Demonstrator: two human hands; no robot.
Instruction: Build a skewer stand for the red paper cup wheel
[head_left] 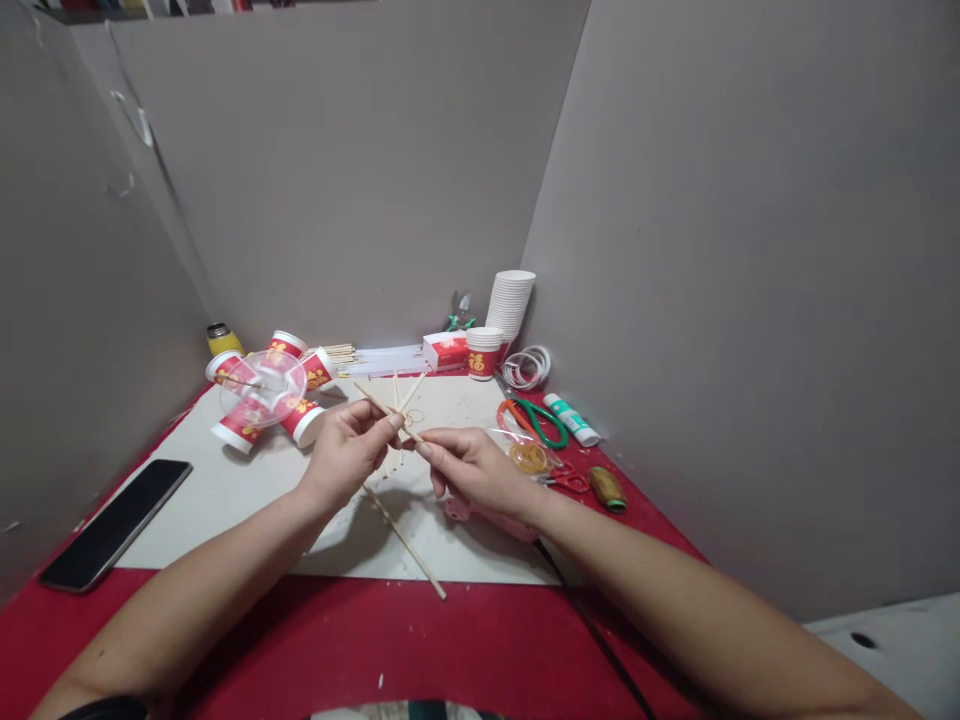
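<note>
Between both hands [346, 447] [474, 468], a pale stick [410, 431].

The single head view looks forward and down from near above the red table [345, 630]

Right here the left hand [349, 440] masks part of a pale stick [373, 398], the right arm [622, 560] covers part of a pink object [510, 524], the bottom edge cuts a black cord [600, 640], and the objects up top [240, 5] are cropped beyond telling.
</note>
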